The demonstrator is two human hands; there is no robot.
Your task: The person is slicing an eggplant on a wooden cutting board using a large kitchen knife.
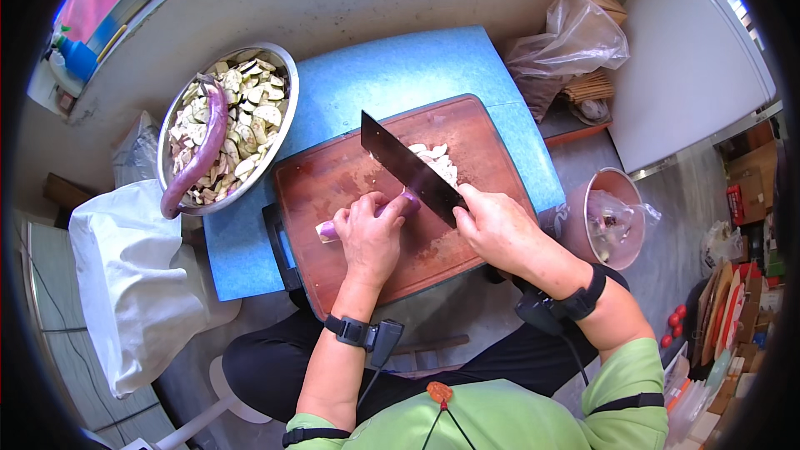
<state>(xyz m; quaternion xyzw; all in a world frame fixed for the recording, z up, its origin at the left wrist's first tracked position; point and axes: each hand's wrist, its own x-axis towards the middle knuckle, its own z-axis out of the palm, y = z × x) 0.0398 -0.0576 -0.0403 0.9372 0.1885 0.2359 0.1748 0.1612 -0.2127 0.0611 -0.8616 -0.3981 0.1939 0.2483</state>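
My left hand (370, 231) holds a piece of purple eggplant (329, 232) down on a brown cutting board (319, 187). In my right hand (497, 222) is the grip of a dark, broad-bladed cleaver (409, 169), whose blade stands at the right end of the eggplant. Pale eggplant slices (441, 161) lie in a small pile beyond the blade, partly hidden by it. At the table's left, a steel bowl (289, 75) holds many cut eggplant slices (250, 119), with one long whole eggplant (215, 125) lying across them.
The board rests on a blue table (400, 69) against a wall. A pink bin (590, 244) with a plastic bag inside stands on the floor at right. White cloth (134, 281) hangs at left. Plastic bags (581, 44) lie beyond the table's right edge, near a white cabinet-like appliance (687, 62).
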